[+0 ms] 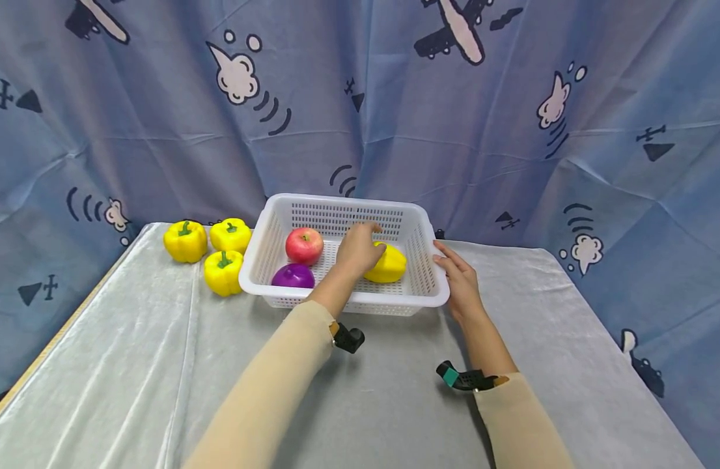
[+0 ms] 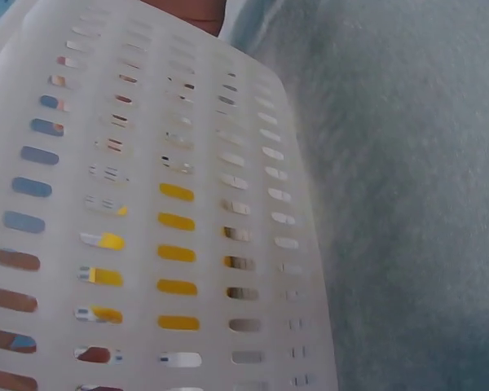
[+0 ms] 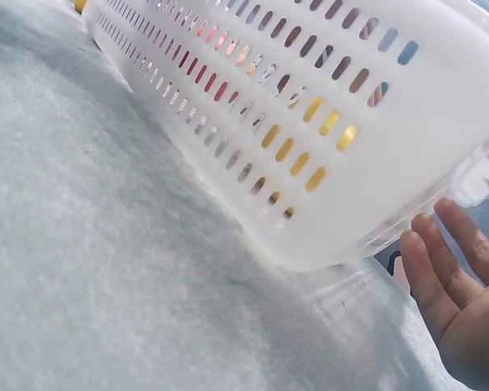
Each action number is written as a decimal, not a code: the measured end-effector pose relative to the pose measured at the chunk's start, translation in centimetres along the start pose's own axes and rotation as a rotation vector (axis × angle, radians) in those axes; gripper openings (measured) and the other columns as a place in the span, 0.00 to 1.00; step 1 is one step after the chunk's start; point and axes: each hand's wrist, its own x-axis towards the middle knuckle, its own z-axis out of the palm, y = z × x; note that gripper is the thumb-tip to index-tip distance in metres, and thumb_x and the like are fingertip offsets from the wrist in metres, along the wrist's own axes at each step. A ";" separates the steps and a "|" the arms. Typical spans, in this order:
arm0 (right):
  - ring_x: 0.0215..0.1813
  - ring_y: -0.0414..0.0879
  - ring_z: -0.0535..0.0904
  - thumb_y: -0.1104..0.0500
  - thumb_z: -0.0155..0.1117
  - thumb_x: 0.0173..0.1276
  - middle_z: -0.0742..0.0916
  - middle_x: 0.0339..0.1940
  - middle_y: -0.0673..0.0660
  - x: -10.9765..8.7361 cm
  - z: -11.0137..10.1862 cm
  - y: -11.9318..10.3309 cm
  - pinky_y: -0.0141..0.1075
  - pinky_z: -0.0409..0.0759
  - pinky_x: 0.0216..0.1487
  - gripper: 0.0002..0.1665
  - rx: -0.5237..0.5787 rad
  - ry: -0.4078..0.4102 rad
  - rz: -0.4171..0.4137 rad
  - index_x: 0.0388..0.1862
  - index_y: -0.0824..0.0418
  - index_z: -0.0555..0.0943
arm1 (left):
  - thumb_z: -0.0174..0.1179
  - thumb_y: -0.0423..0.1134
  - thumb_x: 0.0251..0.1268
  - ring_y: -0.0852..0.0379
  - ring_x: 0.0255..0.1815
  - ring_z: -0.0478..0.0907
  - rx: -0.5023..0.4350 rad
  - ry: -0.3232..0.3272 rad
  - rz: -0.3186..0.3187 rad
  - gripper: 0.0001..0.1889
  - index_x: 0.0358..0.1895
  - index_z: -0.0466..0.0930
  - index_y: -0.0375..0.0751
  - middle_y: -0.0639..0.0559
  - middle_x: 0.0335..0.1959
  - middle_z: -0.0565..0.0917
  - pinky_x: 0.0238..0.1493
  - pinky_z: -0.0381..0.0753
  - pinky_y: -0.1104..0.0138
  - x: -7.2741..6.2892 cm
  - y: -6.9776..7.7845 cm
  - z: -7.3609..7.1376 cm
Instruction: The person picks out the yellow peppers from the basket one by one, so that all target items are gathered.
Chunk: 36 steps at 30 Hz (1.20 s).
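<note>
A white slotted plastic basket (image 1: 336, 299) stands on the cloth-covered table, holding a red apple (image 1: 304, 245), a glossy purple vegetable or fruit (image 1: 293, 276) and a smooth yellow one (image 1: 387, 264), perhaps a bell pepper. Reaching over the near rim, my left hand (image 1: 357, 251) is inside the basket. Its thumb lies at the yellow piece's upper left, and the fingers extend beyond with a gap between. My right hand (image 1: 461, 283) touches the basket's right end with fairly straight fingers (image 3: 452, 281). Yellow also shows through the basket's slots in both wrist views.
To the basket's left are three yellow bell peppers (image 1: 185, 241), grouped close to its wall. A blue patterned curtain (image 1: 313, 85) hangs behind the grey-white tablecloth (image 1: 131, 365). Both wrists wear black straps.
</note>
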 end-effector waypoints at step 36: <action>0.70 0.45 0.73 0.57 0.52 0.78 0.69 0.80 0.53 0.0 -0.1 0.1 0.22 0.83 0.50 0.30 -0.018 0.008 0.021 0.77 0.52 0.68 | 0.70 0.33 0.62 0.46 0.67 0.78 -0.140 -0.255 0.135 0.29 0.68 0.75 0.42 0.44 0.70 0.77 0.70 0.78 0.57 0.3 -0.3 0.5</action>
